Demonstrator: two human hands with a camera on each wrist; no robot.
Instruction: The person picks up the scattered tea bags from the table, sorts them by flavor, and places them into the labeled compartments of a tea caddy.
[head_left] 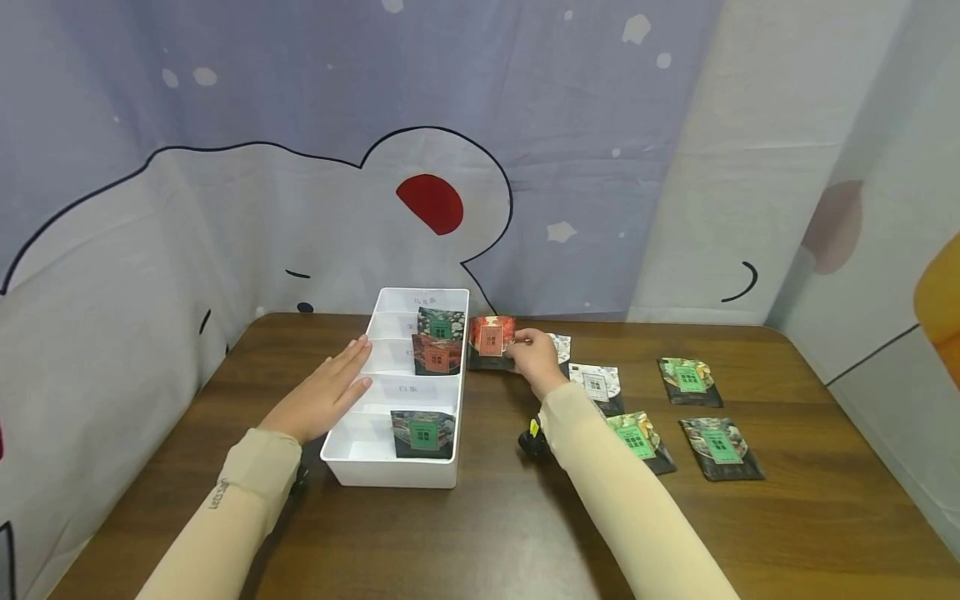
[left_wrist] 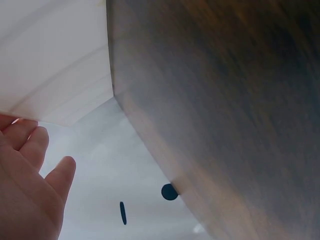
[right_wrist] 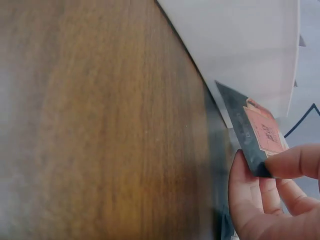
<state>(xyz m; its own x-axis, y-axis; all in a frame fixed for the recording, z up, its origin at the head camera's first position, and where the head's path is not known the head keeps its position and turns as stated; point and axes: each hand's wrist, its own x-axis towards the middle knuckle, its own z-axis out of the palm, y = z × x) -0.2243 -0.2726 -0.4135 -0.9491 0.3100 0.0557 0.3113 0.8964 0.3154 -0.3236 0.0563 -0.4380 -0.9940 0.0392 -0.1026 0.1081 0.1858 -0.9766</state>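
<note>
Cream sleeves (head_left: pixel 630 492): both reach in from the lower edge, above the brown wooden table (head_left: pixel 495 542).
White plastic box (head_left: pixel 390 475): long, with compartments; three dark packets (head_left: pixel 422 435) stand in it, two with green labels, one with a red label.
Loose flat packets (head_left: pixel 722 450): they lie at the right, with green or white labels.
Left hand (head_left: pixel 322 396): its fingers are straight and rest at the box's left side.
Right hand (head_left: pixel 536 358): thumb and fingers pinch one edge of the red-and-black packet (head_left: pixel 491 336).
Red-and-black packet: just beside the box's right wall; whether touching, I cannot tell.
Printed curtain (head_left: pixel 570 158): behind the table.
</note>
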